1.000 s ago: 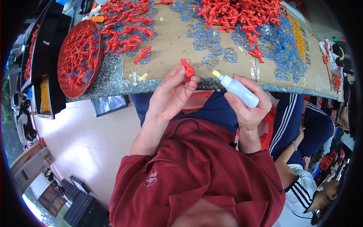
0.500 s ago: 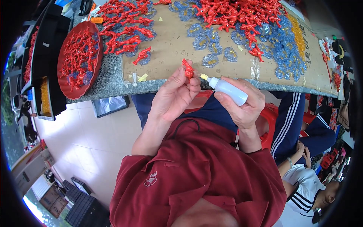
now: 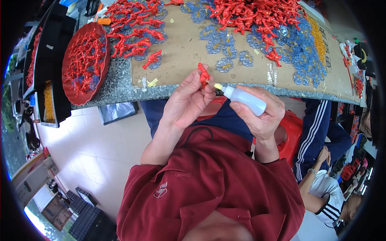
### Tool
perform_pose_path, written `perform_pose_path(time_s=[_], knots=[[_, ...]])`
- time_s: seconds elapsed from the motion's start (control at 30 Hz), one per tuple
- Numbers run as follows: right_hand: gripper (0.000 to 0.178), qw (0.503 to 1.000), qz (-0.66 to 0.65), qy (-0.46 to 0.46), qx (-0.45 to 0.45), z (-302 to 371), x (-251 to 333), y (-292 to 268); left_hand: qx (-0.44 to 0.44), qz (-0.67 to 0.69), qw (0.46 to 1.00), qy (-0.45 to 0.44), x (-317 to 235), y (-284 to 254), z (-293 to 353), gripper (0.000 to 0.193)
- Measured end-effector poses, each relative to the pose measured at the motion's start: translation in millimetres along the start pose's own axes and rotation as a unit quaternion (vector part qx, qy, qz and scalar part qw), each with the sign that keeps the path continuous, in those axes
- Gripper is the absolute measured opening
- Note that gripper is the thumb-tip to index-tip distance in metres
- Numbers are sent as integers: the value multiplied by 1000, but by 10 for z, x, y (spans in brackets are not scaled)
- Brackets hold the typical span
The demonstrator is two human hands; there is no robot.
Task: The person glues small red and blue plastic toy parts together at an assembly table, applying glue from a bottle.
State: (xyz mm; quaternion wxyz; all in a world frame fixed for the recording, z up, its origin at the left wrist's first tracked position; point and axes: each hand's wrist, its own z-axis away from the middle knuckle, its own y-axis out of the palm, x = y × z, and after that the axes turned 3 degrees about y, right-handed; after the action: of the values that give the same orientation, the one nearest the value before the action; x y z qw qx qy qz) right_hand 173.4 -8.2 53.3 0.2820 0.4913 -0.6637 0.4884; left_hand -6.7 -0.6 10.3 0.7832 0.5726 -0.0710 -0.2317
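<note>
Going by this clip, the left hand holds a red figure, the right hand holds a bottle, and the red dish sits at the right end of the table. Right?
One slip: the head view shows the red dish at the table's left end. The left hand does hold a red figure, the right hand a bottle.

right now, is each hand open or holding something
Left hand: closed, fingers pinching a red figure.
Right hand: closed, holding a pale squeeze bottle.
</note>
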Motion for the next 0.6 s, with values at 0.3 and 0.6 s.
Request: perform_pose_path(time_s=[0.3, 0.6], knots=[[33, 989, -115, 89, -35, -191, -110, 216, 22, -13, 999, 26, -55, -100, 126, 29], [30, 992, 124, -32, 21, -510, -299, 700, -31, -80, 994, 62, -59, -147, 316, 25]])
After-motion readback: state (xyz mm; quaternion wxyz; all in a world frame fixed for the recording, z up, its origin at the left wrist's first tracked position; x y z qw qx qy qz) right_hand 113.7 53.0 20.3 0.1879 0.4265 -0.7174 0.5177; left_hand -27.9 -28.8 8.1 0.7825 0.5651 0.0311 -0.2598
